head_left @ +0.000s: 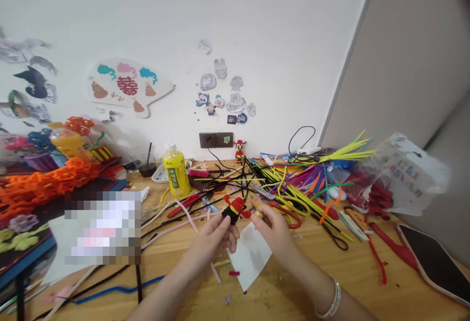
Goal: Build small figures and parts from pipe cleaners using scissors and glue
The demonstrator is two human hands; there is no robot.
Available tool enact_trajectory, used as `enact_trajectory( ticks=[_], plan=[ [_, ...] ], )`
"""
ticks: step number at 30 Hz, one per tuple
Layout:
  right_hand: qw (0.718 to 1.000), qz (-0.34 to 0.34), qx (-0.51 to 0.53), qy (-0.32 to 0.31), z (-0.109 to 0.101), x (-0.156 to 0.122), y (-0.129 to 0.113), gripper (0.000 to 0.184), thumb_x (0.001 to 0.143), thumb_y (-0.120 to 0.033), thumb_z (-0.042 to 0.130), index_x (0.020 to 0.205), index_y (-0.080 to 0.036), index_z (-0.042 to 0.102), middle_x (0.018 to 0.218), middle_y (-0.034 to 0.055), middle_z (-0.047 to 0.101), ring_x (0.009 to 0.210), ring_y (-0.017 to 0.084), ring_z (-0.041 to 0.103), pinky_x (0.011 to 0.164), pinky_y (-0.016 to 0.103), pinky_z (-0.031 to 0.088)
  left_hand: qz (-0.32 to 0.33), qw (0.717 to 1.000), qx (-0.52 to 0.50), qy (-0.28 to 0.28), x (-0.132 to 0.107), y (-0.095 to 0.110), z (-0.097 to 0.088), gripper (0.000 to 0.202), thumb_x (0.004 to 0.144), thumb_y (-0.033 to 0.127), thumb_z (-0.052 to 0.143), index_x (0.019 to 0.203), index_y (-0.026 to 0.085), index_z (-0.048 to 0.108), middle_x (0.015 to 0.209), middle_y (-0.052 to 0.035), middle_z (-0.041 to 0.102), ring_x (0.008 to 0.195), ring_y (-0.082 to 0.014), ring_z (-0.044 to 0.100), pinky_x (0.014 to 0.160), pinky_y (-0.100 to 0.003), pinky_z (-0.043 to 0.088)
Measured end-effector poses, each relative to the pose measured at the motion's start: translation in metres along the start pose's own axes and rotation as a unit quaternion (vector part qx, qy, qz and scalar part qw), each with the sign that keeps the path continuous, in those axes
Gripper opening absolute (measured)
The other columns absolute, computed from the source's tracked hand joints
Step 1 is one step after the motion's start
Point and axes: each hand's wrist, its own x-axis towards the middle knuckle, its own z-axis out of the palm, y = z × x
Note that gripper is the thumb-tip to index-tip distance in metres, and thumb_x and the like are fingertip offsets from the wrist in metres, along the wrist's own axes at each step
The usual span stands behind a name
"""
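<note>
A small pipe-cleaner figure [235,207] in black, red and yellow, with what looks like a red hat, is pinched in my left hand [216,233] above the table. My right hand [273,230] is close on its other side, thumb and fingers drawn together by the red tip. A speck of yellow shows at those fingertips, too small to name. Beneath both hands lies a creased white paper [250,257]. A similar red and black figure [240,150] stands against the wall. Red-handled scissors [290,216] rest just beyond my right hand.
Bundles of coloured pipe cleaners [293,179] spread across the back. A yellow drink bottle [176,170] and a cup of dark liquid [147,164] stand left of centre. Orange pipe-cleaner work [47,181] covers the left; a phone or tablet [436,257] and plastic bag [407,174] are right.
</note>
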Motion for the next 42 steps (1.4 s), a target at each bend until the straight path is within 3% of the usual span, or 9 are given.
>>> enact_trajectory(
  ticks=[3, 9, 14, 20, 24, 28, 32, 35, 42],
  plan=[
    [0.997, 0.019, 0.076, 0.003, 0.000, 0.004, 0.001, 0.019, 0.074, -0.035, 0.053, 0.073, -0.017, 0.054, 0.069, 0.0007, 0.056, 0.068, 0.016, 0.053, 0.061, 0.026, 0.041, -0.030, 0.998, -0.051, -0.017, -0.001, -0.002, 0.001, 0.028, 0.076, 0.042, 0.054, 0.071, 0.016, 0.046, 0.059, -0.0015, 0.062, 0.041, -0.0075, 0.051, 0.043, -0.019, 0.034],
    [0.990, 0.043, 0.135, -0.031, -0.002, 0.008, 0.003, 0.025, 0.071, -0.034, 0.059, 0.087, -0.016, 0.062, 0.089, 0.0082, 0.066, 0.085, 0.023, 0.058, 0.077, 0.036, 0.044, -0.060, 0.994, -0.023, -0.086, -0.004, -0.002, 0.001, 0.024, 0.075, 0.036, 0.059, 0.084, 0.016, 0.051, 0.062, -0.0018, 0.063, 0.040, -0.0077, 0.053, 0.042, -0.018, 0.035],
    [0.990, 0.001, 0.135, -0.049, -0.006, 0.009, 0.001, 0.025, 0.070, -0.035, 0.060, 0.087, -0.017, 0.065, 0.091, 0.0071, 0.067, 0.088, 0.022, 0.059, 0.080, 0.035, 0.043, -0.057, 0.994, -0.068, -0.063, -0.006, 0.005, 0.003, 0.031, 0.076, 0.037, 0.056, 0.099, 0.017, 0.051, 0.071, -0.0066, 0.065, 0.049, -0.0116, 0.058, 0.049, -0.022, 0.041],
    [0.988, 0.026, 0.155, -0.018, -0.001, 0.008, 0.002, 0.027, 0.070, -0.042, 0.060, 0.077, -0.016, 0.062, 0.078, 0.0056, 0.065, 0.078, 0.021, 0.059, 0.072, 0.033, 0.045, 0.046, 0.997, -0.026, 0.049, -0.008, 0.013, 0.010, 0.034, 0.066, 0.034, 0.068, 0.093, 0.018, 0.057, 0.067, -0.0001, 0.063, 0.062, -0.0139, 0.059, 0.063, -0.026, 0.044],
    [0.982, 0.052, 0.179, 0.000, 0.004, 0.007, 0.004, 0.031, 0.067, -0.047, 0.061, 0.076, -0.017, 0.060, 0.073, 0.0042, 0.064, 0.074, 0.021, 0.058, 0.068, 0.032, 0.046, 0.085, 0.994, 0.007, 0.071, -0.008, 0.014, 0.012, 0.035, 0.062, 0.028, 0.071, 0.093, 0.020, 0.057, 0.078, -0.0013, 0.066, 0.070, -0.0151, 0.060, 0.069, -0.028, 0.045],
    [0.985, 0.053, 0.165, 0.008, 0.003, 0.007, 0.003, 0.033, 0.063, -0.047, 0.065, 0.076, -0.017, 0.061, 0.077, 0.0058, 0.064, 0.076, 0.022, 0.058, 0.069, 0.033, 0.045, 0.077, 0.995, -0.040, 0.044, -0.004, 0.010, 0.009, 0.053, 0.057, 0.021, 0.075, 0.104, 0.022, 0.053, 0.082, -0.0032, 0.067, 0.079, -0.0186, 0.061, 0.073, -0.031, 0.045],
    [0.984, 0.080, 0.161, -0.018, 0.001, 0.008, 0.001, 0.034, 0.063, -0.049, 0.063, 0.074, -0.017, 0.060, 0.066, 0.0020, 0.060, 0.062, 0.017, 0.054, 0.054, 0.027, 0.043, 0.029, 0.996, -0.030, 0.080, 0.000, 0.004, 0.006, 0.039, 0.052, 0.019, 0.078, 0.088, 0.017, 0.063, 0.088, -0.0056, 0.069, 0.082, -0.0177, 0.061, 0.075, -0.027, 0.045],
    [0.984, 0.083, 0.153, -0.036, 0.000, 0.009, 0.000, 0.032, 0.065, -0.048, 0.061, 0.072, -0.017, 0.059, 0.057, -0.0015, 0.054, 0.050, 0.013, 0.047, 0.045, 0.023, 0.035, 0.030, 0.995, -0.009, 0.094, 0.001, 0.002, 0.005, 0.033, 0.049, 0.017, 0.079, 0.080, 0.016, 0.066, 0.084, -0.0046, 0.069, 0.079, -0.0169, 0.061, 0.075, -0.026, 0.045],
    [0.973, 0.121, 0.188, -0.064, -0.002, 0.010, 0.004, 0.030, 0.064, -0.045, 0.062, 0.067, -0.015, 0.057, 0.050, -0.0061, 0.043, 0.041, 0.006, 0.033, 0.041, 0.021, 0.026, 0.037, 0.996, -0.002, 0.081, 0.001, -0.002, 0.004, 0.031, 0.047, 0.017, 0.080, 0.076, 0.015, 0.068, 0.077, -0.0033, 0.071, 0.072, -0.0158, 0.062, 0.073, -0.028, 0.046]
  ],
)
